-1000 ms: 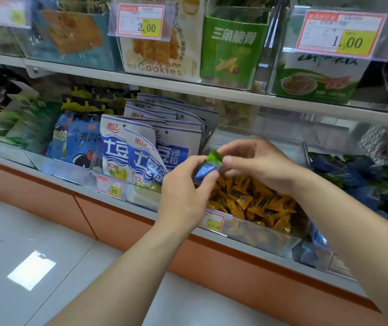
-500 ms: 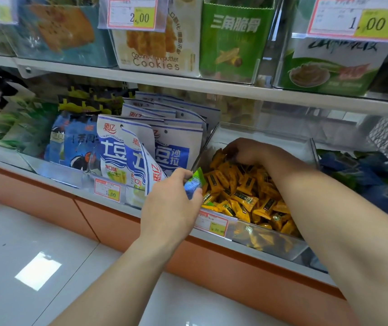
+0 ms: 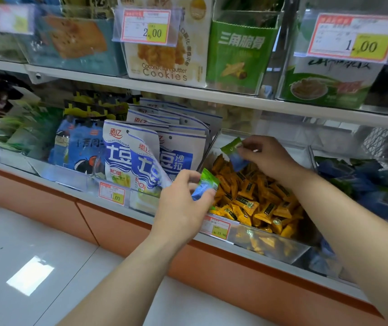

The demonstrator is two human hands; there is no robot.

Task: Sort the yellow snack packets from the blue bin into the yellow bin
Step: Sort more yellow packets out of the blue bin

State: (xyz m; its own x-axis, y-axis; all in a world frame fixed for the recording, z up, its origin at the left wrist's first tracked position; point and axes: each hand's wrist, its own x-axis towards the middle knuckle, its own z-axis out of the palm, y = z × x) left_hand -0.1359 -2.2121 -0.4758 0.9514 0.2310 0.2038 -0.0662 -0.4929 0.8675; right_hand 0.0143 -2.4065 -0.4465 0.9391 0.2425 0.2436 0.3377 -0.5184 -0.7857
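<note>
A clear shelf bin (image 3: 270,245) holds a heap of yellow snack packets (image 3: 254,198). My left hand (image 3: 183,205) hovers at the bin's front left corner and pinches a small blue-and-green packet (image 3: 205,185). My right hand (image 3: 270,158) is raised over the back of the heap and pinches a second blue-and-green packet (image 3: 234,152) by its edge. To the right, a bin of blue and green packets (image 3: 364,182) is partly hidden behind my right forearm.
White-and-blue snack bags (image 3: 141,158) stand in the bin left of the yellow heap. Price tags (image 3: 215,228) hang on the shelf front. An upper shelf (image 3: 188,90) with boxed snacks overhangs the bins. The floor below is pale tile.
My right hand went down into the back of the yellow heap and has come up holding a second blue-and-green packet. My left hand kept the first packet and stayed near the bin's front.
</note>
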